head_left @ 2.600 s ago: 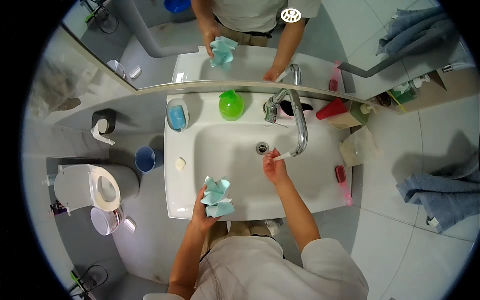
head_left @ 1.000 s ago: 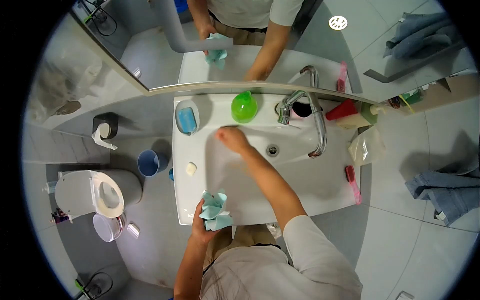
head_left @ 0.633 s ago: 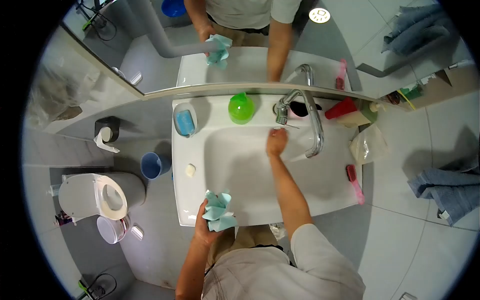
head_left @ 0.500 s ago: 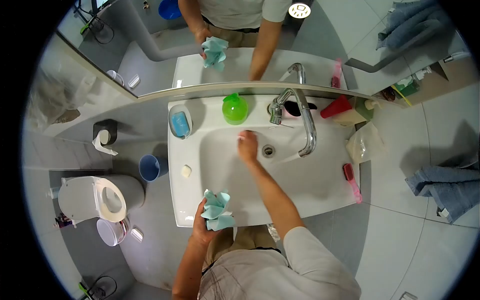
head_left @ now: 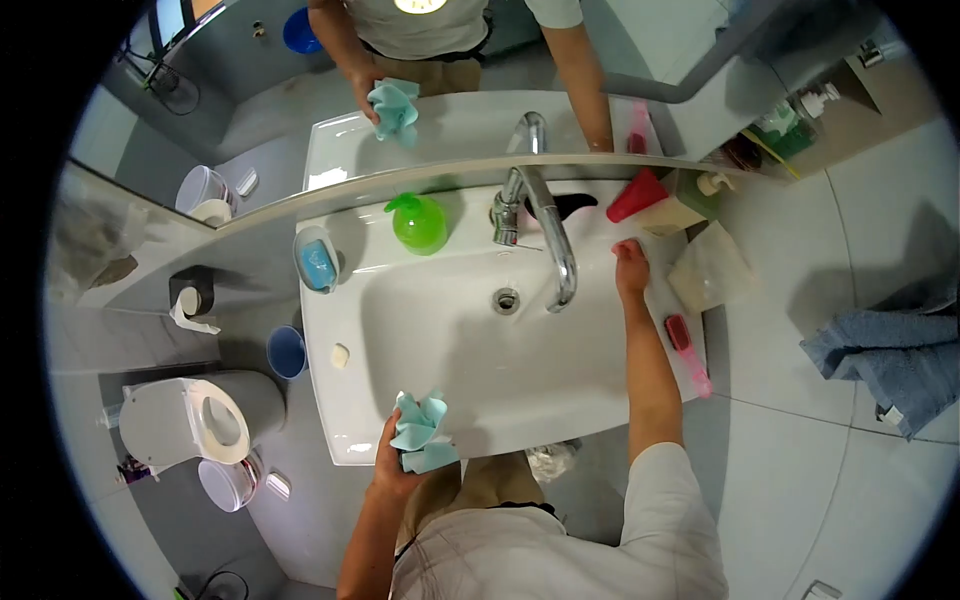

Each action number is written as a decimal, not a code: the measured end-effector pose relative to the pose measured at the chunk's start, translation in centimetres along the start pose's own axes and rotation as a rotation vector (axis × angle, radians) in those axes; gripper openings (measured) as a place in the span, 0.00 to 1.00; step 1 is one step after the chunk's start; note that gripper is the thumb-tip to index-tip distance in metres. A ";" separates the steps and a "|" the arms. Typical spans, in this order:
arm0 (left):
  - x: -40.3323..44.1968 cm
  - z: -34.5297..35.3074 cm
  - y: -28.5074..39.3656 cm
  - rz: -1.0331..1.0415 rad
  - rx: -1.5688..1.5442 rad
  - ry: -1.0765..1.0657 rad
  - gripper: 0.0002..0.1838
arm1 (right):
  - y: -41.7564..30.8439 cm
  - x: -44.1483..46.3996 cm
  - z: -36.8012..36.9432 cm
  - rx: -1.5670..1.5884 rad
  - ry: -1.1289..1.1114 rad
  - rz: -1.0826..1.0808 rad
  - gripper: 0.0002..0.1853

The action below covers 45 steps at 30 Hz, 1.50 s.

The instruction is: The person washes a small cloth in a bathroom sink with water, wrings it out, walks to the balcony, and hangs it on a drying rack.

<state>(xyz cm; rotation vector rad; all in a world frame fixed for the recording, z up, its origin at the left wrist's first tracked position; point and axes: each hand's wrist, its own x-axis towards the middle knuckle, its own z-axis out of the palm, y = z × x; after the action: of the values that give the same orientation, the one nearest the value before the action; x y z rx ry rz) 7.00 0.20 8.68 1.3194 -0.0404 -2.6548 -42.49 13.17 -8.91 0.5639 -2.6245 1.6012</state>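
My left hand (head_left: 392,462) is closed around a light teal cloth-like piece with several petal-like folds (head_left: 420,425), held above the front left rim of the white sink (head_left: 350,448). My right hand (head_left: 630,268) is at the right side of the basin, over the rim, its fingers curled in. Whatever it may hold is hidden. Just above that hand lies a red container (head_left: 636,196). A pink-handled brush (head_left: 688,355) rests on the rim below it. Between the hands are the chrome faucet (head_left: 556,240) and the drain (head_left: 506,300).
Along the sink's back stand a green pump bottle (head_left: 418,224) and a dish holding a blue soap bar (head_left: 317,265). A small white soap piece (head_left: 340,356) sits on the left rim. A mirror spans the back wall. Toilet (head_left: 180,425) at left, blue towel (head_left: 885,360) at right.
My right hand has moved from the basin's back left, near the green bottle, across to the right rim. My left hand still holds the teal piece. The view has shifted slightly.
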 end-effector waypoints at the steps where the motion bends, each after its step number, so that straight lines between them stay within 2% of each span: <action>1: 0.1 0.1 -0.4 -0.011 0.000 0.010 0.22 | 0.6 -0.3 0.5 -0.143 0.007 -0.124 0.04; 2: 0.5 0.5 -0.8 -0.018 0.000 0.012 0.22 | 1.0 -0.2 1.6 -0.286 0.017 -0.254 0.06; 3: 0.9 0.9 -1.2 -0.028 -0.003 0.031 0.22 | 1.2 -1.0 3.7 -0.237 0.013 -0.232 0.06; 4: 1.4 1.5 -1.4 -0.032 -0.005 0.051 0.23 | 1.3 -2.8 6.6 -0.172 0.101 -0.237 0.05; 5: 1.5 1.7 -1.7 -0.037 -0.006 0.077 0.24 | 0.4 -5.2 8.9 -0.219 0.036 -0.107 0.05; 6: 1.6 2.0 -1.8 -0.040 0.026 0.059 0.24 | 2.4 -7.8 12.6 0.107 -0.051 -0.020 0.06; 8: 2.0 2.7 -1.9 -0.046 0.090 0.016 0.23 | 2.4 -11.6 18.0 0.229 -0.212 -0.103 0.08; 9: 2.2 3.4 -2.0 -0.024 0.078 0.005 0.23 | 0.4 -12.4 18.6 0.325 -0.323 0.060 0.08; 11: 1.8 4.7 -2.4 0.002 0.054 -0.006 0.22 | -3.5 -14.8 18.7 0.501 -0.460 0.169 0.11; 12: 1.7 5.1 -2.6 -0.013 0.042 0.003 0.22 | -6.2 -15.4 17.5 0.583 -0.482 0.102 0.11; 14: 1.5 5.7 -2.5 -0.037 0.019 0.014 0.22 | -15.1 -14.7 11.6 1.271 -0.660 1.044 0.11; 15: 1.7 5.7 -2.5 -0.031 0.033 0.003 0.22 | -14.5 -15.5 11.6 1.477 -0.745 1.071 0.17; 18: 1.9 5.4 -2.7 -0.024 0.049 -0.004 0.22 | -14.6 -15.8 8.1 1.875 -0.774 1.313 0.09; 19: 1.8 5.7 -2.7 -0.031 0.041 0.007 0.22 | -15.5 -15.6 6.7 1.766 -0.596 1.405 0.11; 22: 2.0 5.8 -2.7 -0.052 0.025 0.029 0.23 | -9.4 -15.5 6.5 1.814 -0.688 1.314 0.09; 23: 2.1 5.8 -2.8 -0.057 0.021 0.035 0.23 | -12.1 -14.6 4.4 1.636 -0.639 1.241 0.06; 26: 2.0 6.4 -2.8 -0.047 0.042 0.009 0.23 | -12.6 -11.8 3.2 0.717 -0.816 0.700 0.08; 27: 2.1 6.3 -2.7 -0.048 0.039 0.002 0.23 | -12.9 -10.6 2.9 0.350 -0.759 0.433 0.08; 28: 2.2 6.2 -2.7 -0.051 0.036 -0.003 0.23 | -10.1 -9.2 3.4 0.106 -0.790 0.111 0.06; 29: 2.3 6.1 -2.7 -0.055 0.033 -0.008 0.23 | -8.3 -7.3 3.0 -0.302 -0.636 -0.473 0.06; 30: 2.3 6.1 -2.8 -0.053 0.042 -0.001 0.24 | -6.7 -5.5 1.9 -0.283 -0.631 -0.488 0.06; 31: 2.3 6.1 -2.9 -0.050 0.051 0.004 0.24 | -2.8 -3.4 2.3 -0.412 -0.493 -0.579 0.06; 32: 2.4 6.2 -3.0 -0.048 0.061 0.009 0.24 | -2.4 -2.4 1.0 -0.392 -0.381 -0.277 0.07; 33: 2.5 5.9 -3.1 -0.051 0.088 -0.006 0.24 | -1.1 -1.4 -0.5 -0.561 -0.263 -0.236 0.06; 34: 2.6 5.5 -3.2 -0.054 0.116 -0.022 0.24 | 0.2 -2.0 -1.8 -0.177 -0.058 -0.210 0.05; 36: 2.5 5.3 -3.1 -0.070 0.115 -0.023 0.24 | 0.0 -5.4 -2.5 -0.129 -0.108 0.091 0.04; 38: 2.2 5.9 -3.3 -0.082 0.056 0.003 0.24 | 1.2 -9.1 -2.6 0.316 -0.304 0.618 0.05; 39: 1.9 6.2 -3.2 -0.069 0.049 -0.010 0.24 | 1.5 -10.7 -2.3 0.334 -0.340 0.723 0.07; 42: 1.2 6.1 -2.7 -0.027 0.006 -0.019 0.24 | 0.6 -8.1 -1.6 0.377 -0.249 0.919 0.08; 43: 1.0 5.9 -2.6 -0.022 -0.017 -0.012 0.24 | 1.0 -6.8 -0.3 0.506 -0.107 0.943 0.09; 45: 0.9 5.4 -2.3 0.004 -0.035 -0.012 0.24 | 5.2 -3.2 4.0 0.547 -0.097 0.781 0.09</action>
<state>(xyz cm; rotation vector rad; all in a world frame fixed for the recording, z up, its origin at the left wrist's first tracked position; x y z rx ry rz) 1.86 2.05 10.98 1.2909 0.0020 -2.6474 -40.44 12.80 -15.93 -0.4968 -2.6033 2.5715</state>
